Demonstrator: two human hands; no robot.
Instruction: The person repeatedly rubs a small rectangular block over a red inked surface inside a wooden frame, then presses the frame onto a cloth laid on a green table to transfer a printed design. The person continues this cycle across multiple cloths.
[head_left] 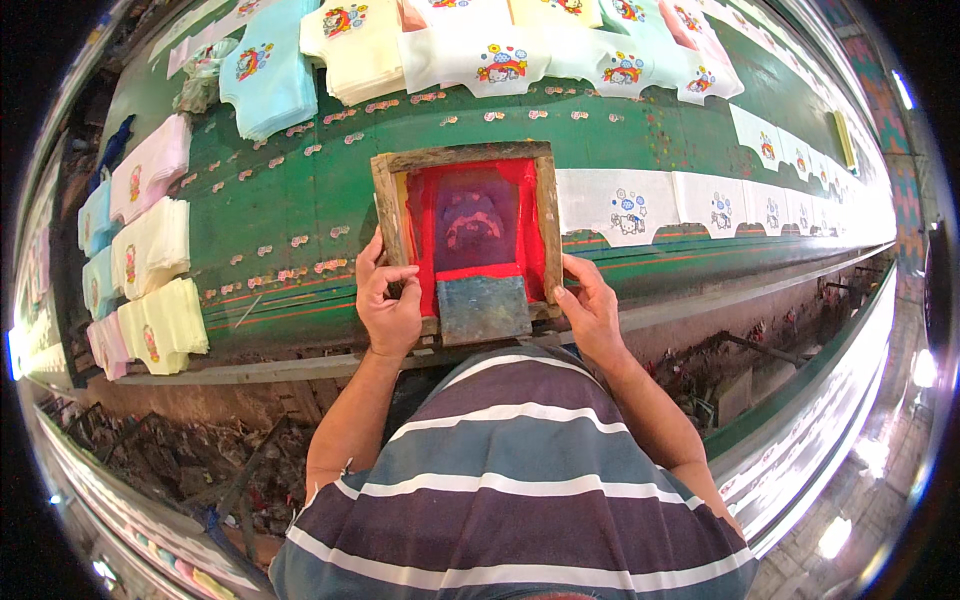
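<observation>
- Head view: a wood-framed printing screen (478, 215), its mesh edged with red ink, is gripped at its left side by the left hand (392, 308) and at its right by the right hand (592, 310), over the green table's (300, 190) near side.
- A blue-grey squeegee (484, 310) is rested at the screen's near end, held by neither of the 2 hands.
- Blue-and-dark figures are borne by the near-row white cutouts (655, 195) at right; no red is made out there.
- Multicoloured prints are carried by the far stacked garment pieces (268, 85), judged more complete.
- Red is probably left for the near row; what is covered by the screen cannot be told.
</observation>
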